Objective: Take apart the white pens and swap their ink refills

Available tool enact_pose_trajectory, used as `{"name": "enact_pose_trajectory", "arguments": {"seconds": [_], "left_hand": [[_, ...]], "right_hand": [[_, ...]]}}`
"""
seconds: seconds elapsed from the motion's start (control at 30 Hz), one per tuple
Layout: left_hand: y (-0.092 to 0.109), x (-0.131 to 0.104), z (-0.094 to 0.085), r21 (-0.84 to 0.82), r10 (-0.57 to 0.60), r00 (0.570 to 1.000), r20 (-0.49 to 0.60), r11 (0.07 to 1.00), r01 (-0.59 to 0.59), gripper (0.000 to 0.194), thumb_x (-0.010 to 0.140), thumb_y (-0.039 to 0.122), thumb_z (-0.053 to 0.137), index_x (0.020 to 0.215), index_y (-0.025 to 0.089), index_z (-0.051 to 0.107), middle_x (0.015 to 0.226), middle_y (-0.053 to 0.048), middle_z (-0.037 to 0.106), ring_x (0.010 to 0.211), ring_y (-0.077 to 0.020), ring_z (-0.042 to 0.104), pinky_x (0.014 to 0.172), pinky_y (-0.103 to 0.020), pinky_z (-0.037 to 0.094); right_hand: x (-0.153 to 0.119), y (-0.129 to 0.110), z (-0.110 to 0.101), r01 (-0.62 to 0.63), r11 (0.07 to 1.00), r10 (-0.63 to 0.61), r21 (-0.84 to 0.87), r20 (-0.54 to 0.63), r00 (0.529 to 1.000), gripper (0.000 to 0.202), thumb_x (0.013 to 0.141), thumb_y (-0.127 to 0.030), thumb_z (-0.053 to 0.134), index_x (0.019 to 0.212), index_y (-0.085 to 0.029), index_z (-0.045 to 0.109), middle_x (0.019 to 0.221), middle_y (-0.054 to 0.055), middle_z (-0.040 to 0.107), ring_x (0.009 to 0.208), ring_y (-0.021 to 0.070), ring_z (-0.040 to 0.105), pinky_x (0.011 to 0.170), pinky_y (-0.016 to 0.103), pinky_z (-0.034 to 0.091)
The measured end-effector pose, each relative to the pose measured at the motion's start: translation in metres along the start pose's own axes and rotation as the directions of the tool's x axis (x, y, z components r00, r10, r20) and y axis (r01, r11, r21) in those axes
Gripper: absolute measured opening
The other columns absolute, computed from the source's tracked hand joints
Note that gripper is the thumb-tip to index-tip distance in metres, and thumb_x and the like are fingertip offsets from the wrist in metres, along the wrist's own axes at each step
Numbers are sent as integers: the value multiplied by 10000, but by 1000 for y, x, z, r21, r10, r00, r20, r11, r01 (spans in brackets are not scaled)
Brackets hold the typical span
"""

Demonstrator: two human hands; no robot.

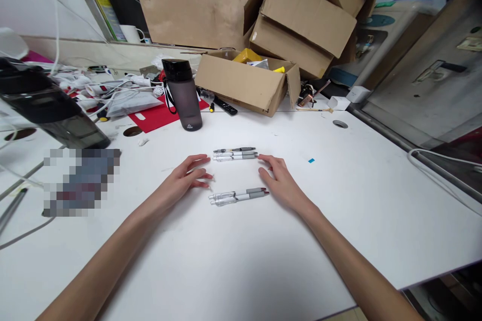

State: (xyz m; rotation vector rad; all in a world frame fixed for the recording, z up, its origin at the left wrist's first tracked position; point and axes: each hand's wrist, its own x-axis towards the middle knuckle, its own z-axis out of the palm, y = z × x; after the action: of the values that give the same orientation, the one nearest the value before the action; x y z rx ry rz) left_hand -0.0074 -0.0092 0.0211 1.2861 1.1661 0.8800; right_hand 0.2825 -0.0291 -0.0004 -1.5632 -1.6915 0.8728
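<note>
Several pens lie on the white table in two groups. The far group of pens (235, 154) sits between the fingertips of my two hands, with a darker pen (234, 150) at its back edge. Nearer to me, two clear-and-grey pens (239, 196) rest side by side, slightly slanted, their dark red ends to the right. My left hand (187, 175) is just left of the pens, fingers apart and holding nothing. On the other side, my right hand (279, 179) has its index fingertip at the grey end of the far group; whether it touches is hard to tell. Its fingers are apart.
A dark water bottle (183, 95) stands behind, beside an open cardboard box (241, 83). At left are another bottle (56, 105) and a pixelated object (85, 183). A small blue piece (311, 160) lies on the table (357, 210). Cables clutter the back left.
</note>
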Motion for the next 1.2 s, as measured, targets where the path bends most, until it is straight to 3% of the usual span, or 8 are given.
{"name": "enact_pose_trajectory", "arguments": {"seconds": [0.53, 0.73, 0.87, 1.0, 1.2], "left_hand": [[-1, 1, -1, -27, -8, 999, 36, 1000, 9, 438, 928, 421, 642, 1325, 244, 584, 1544, -131, 504, 1179, -312, 675, 1026, -501, 552], [-2, 2, -1, -73, 1, 1000, 30, 997, 1, 450, 916, 443, 664, 1315, 244, 600, 1549, -125, 500, 1200, -322, 664, 1021, -505, 560], [6, -3, 3, -95, 29, 998, 49, 995, -24, 444, 916, 445, 675, 1315, 260, 613, 1568, -100, 482, 1293, -343, 598, 1025, -500, 563], [14, -8, 11, -113, 47, 996, 72, 993, -39, 431, 916, 415, 677, 1322, 279, 626, 1576, -68, 480, 1351, -345, 552, 1049, -487, 552], [17, -12, 19, -107, 42, 990, 133, 994, -28, 515, 900, 431, 692, 1388, 285, 615, 1553, -73, 514, 1387, -375, 515, 1090, -507, 517]], "right_hand": [[-2, -3, -2, -22, 998, 21, 65, 13, 1000, 388, 984, -451, 477, 1352, -357, 559, 1389, 61, 465, 1234, 220, 523, 1107, 416, 429], [1, -5, -1, 35, 998, -33, 61, -34, 999, 368, 973, -399, 472, 1315, -328, 590, 1362, 45, 557, 1197, 225, 543, 1083, 423, 434], [9, -5, 0, 87, 971, -55, 224, -146, 988, 331, 932, -322, 521, 1245, -278, 623, 1330, 47, 621, 1171, 205, 598, 1071, 385, 445], [14, -3, -1, 48, 907, 44, 418, -208, 977, 347, 888, -383, 619, 1211, -258, 620, 1345, 66, 630, 1166, 224, 635, 1023, 378, 490], [14, -3, -7, -28, 837, 178, 546, -224, 958, 353, 810, -424, 736, 1097, -231, 663, 1263, 78, 665, 1114, 238, 640, 991, 373, 500]]}}
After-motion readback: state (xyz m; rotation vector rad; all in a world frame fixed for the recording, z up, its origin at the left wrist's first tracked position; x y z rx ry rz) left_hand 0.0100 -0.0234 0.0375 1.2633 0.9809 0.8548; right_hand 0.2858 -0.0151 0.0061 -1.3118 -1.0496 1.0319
